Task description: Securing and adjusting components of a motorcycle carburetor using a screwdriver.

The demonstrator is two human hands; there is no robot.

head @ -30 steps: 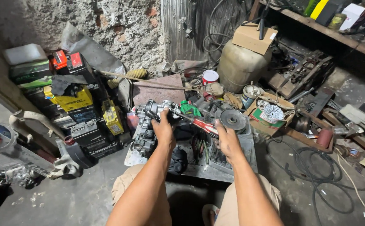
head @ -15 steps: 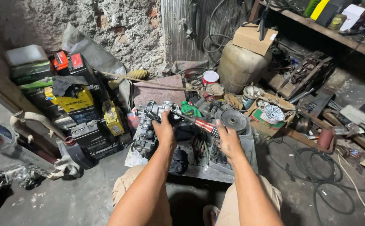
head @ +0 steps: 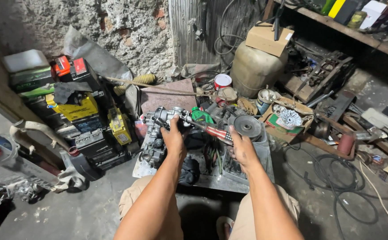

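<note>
Centre frame, the left hand (head: 175, 138) grips the grey metal engine part (head: 160, 122). The right hand (head: 242, 149) is closed around the red-handled screwdriver (head: 212, 131), just below the round pulley (head: 247, 126).

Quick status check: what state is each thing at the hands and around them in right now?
Left hand: gripping the metal engine part.
Right hand: holding the red-handled tool, level, pointing at the part.
Grey pulley disc: lying flat by the right hand.
Cardboard box: closed, atop the tan jug.
Black cable: coiled on the floor.
</note>
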